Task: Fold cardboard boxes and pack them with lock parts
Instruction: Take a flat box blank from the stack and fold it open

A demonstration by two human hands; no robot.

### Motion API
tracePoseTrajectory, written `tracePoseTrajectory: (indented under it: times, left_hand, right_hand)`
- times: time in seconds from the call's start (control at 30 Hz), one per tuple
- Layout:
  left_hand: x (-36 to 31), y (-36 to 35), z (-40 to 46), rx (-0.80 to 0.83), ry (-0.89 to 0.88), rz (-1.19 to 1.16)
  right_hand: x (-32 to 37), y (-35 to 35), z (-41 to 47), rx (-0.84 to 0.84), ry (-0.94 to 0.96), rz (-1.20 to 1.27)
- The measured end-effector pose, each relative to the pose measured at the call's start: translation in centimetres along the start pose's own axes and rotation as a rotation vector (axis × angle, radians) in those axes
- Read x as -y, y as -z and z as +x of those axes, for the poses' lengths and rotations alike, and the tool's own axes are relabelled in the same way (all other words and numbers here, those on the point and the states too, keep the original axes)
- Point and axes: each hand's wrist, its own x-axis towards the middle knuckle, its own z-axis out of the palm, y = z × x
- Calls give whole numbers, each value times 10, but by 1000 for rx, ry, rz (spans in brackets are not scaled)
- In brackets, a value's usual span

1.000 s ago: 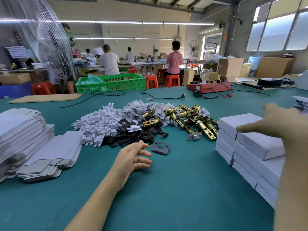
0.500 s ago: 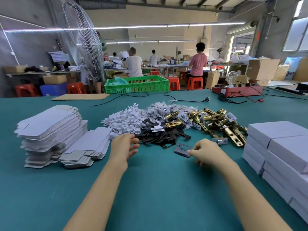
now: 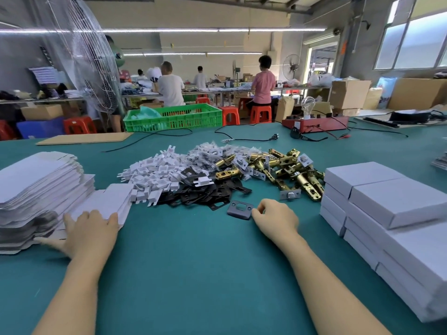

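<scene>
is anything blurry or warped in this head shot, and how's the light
Head view: left hand and the near edge of the flat box blanks smear with motion blur; right hand and grey strike plate look sharp; wide-angle bends the folded boxes at the edges; window glare, ceiling light otherwise even.

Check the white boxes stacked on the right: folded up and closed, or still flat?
Folded and closed. The white boxes stand as full rectangular blocks with lids down, stacked several high; nothing shows what is inside.
</scene>
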Motion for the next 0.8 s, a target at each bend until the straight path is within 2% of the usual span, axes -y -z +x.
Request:
tracePoseTrajectory:
  times: [0.2, 0.33, 0.47, 0.57, 0.7, 0.8]
  left_hand:
    - [-9, 5, -11, -55, -31, -9]
    - [-13, 8, -13, -254, -28, -70]
    - [-15, 13, -13, -513, -67, -334]
    - [-22, 16, -14, -589, -52, -559]
    - [-49, 16, -25, -453, -15, -787]
    - [-87, 12, -47, -109, 178, -1230]
  right_hand:
    - [0, -1, -2, -20, 24, -8]
    - [1, -1, -3, -29, 23, -9]
    - [1, -2, -2, -32, 21, -5]
    - [1, -2, -4, -61, 23, 18]
    - [8, -5, -9, -201, 57, 313]
    - [25, -6, -15, -177, 153, 628]
